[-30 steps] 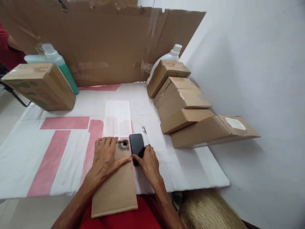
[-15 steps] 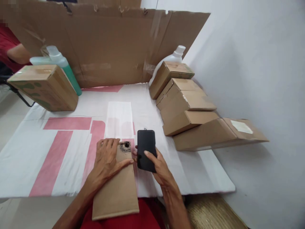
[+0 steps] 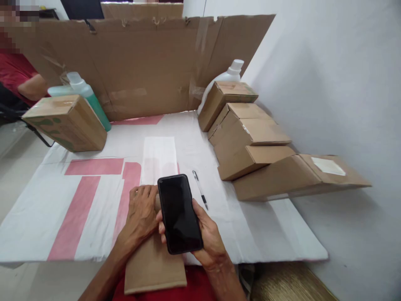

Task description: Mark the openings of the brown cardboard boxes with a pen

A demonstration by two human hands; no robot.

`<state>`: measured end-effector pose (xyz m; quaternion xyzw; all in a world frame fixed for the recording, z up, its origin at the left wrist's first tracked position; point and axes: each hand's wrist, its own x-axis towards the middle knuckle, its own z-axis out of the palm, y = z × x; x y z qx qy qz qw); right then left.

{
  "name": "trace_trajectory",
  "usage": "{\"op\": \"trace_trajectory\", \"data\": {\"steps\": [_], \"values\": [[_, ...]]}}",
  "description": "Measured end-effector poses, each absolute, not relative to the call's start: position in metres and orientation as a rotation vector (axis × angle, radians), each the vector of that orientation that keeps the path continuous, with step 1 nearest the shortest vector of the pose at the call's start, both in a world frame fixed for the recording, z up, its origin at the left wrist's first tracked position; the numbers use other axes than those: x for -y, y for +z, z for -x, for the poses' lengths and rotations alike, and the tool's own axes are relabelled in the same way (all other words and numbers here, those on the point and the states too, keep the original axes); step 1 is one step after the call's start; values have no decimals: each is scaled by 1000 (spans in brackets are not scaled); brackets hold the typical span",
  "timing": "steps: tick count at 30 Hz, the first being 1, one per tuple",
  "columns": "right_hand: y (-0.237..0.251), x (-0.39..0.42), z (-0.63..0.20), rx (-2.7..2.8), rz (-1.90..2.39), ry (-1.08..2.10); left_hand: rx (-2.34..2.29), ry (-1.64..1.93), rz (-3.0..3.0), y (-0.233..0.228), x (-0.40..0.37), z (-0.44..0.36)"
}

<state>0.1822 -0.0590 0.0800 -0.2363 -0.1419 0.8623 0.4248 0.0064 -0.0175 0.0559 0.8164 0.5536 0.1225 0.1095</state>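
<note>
A black smartphone (image 3: 180, 213) is in my right hand (image 3: 211, 238), its dark screen facing up and its fingers and thumb closed round the sides. The phone hangs above the upper right part of a flat piece of cardboard (image 3: 155, 269) and hides that end. My left hand (image 3: 141, 213) grips the cardboard's left side near its far end, fingers bent over the edge; the thumb is behind the phone. Just right of the phone, a clear pen with a black grip (image 3: 200, 190) lies on the cloth. A white sheet of paper (image 3: 159, 159) lies beyond the hands.
Several brown boxes (image 3: 253, 156) line the table's right side by the wall, with a white bottle (image 3: 222, 77) behind. At the left stand a carton (image 3: 67, 121) and a green bottle (image 3: 95, 104). A cardboard partition (image 3: 134, 62) closes the back; a person's arm (image 3: 33, 88) shows beyond.
My right hand has brought the phone left and nearer, over the cardboard, covering its dark-marked hole. The pen that lay hidden behind the phone now shows. My left hand stays on the cardboard.
</note>
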Motion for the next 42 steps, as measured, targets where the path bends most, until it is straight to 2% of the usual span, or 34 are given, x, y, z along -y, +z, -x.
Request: {"op": "trace_trajectory", "data": {"steps": [22, 30, 35, 38, 42], "values": [[68, 75, -183, 237, 550, 2084, -1608, 408, -2379, 60, 18, -8], [54, 60, -215, 337, 862, 1773, -1639, 407, -2380, 56, 20, -9], [3, 30, -229, 813, 1427, 1281, -1618, 442, -2366, 53, 19, -8], [-30, 16, -222, 1083, 1609, 1037, -1566, 567, -2318, 54, 19, -4], [-45, 15, -210, 1153, 1675, 940, -1545, 862, -2166, 64, 20, 17]]}}
